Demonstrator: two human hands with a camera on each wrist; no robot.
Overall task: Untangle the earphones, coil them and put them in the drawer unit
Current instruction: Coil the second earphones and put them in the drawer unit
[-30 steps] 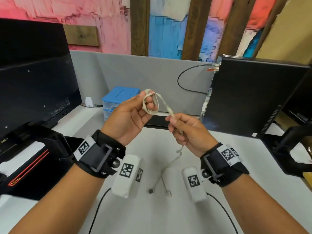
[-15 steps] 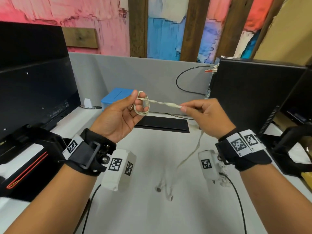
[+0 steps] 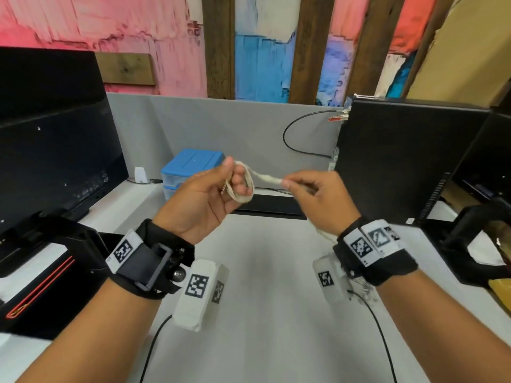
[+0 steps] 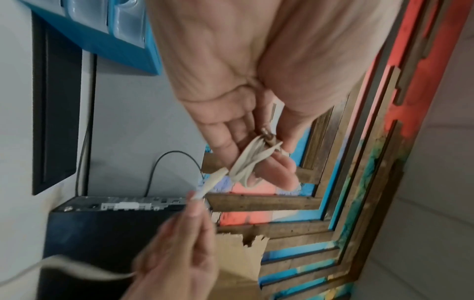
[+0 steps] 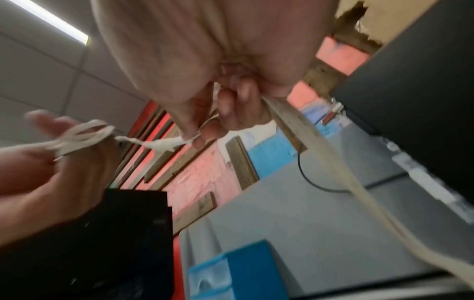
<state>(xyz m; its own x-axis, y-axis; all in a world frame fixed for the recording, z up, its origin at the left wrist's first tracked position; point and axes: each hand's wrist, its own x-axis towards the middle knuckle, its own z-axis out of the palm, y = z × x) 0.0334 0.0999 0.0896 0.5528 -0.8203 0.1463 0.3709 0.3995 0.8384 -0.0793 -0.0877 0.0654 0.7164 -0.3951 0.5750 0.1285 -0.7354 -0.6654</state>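
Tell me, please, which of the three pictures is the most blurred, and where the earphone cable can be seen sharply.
The right wrist view is most blurred: the left hand and the hanging earphone cable smear. The left wrist view shows the coil sharply on the fingers. In the head view the right hand is slightly soft.

The earphones [image 3: 242,186] are looped around fingers of the left hand [image 3: 206,201], held above the desk [image 3: 265,313]. From that loop a strand is stretched rightward to the pinch of the right hand [image 3: 318,201]. Behind and left of the loop the drawer unit [image 3: 188,170] is set on the desk. A monitor [image 3: 52,139] is placed far left, a computer case [image 3: 401,156] right of the pinch.
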